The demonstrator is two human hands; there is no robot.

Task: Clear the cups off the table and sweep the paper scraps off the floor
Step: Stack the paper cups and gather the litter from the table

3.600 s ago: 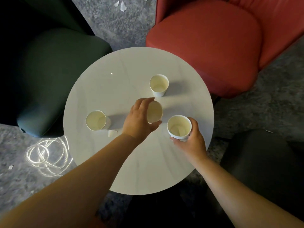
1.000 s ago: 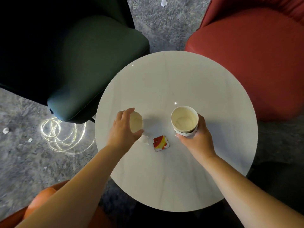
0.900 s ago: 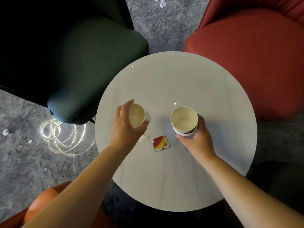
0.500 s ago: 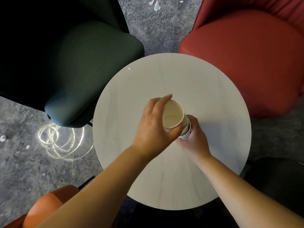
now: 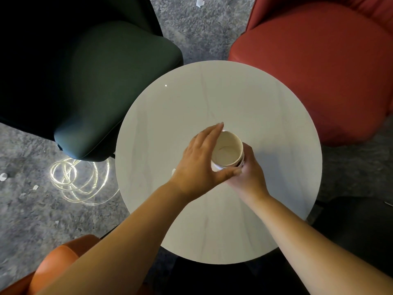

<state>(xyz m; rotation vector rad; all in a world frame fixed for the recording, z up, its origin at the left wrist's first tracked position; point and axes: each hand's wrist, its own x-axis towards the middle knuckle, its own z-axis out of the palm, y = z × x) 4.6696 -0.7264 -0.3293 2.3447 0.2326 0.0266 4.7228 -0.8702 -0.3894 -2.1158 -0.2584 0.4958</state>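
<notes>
A stack of nested white paper cups (image 5: pixel 227 152) stands above the middle of the round white table (image 5: pixel 191 99). My right hand (image 5: pixel 249 177) grips the stack from the near right side. My left hand (image 5: pixel 200 162) reaches over from the left and holds the top cup between fingers and thumb. A small white packet (image 5: pixel 173 171) peeks out on the table beside my left wrist. Paper scraps lie on the grey carpet at the top (image 5: pixel 199 2) and at the far left (image 5: pixel 3 176).
A dark green armchair (image 5: pixel 95 81) stands left of the table and a red armchair (image 5: pixel 319 71) to the right. An orange seat (image 5: pixel 55 262) is at the bottom left, a black seat (image 5: pixel 353 231) at the bottom right. A glowing coiled cable (image 5: pixel 78 179) lies on the carpet.
My left hand lifted the last single cup from the table's left side and brought it right, into the stack in my right hand. The red packet is now hidden under my hands.
</notes>
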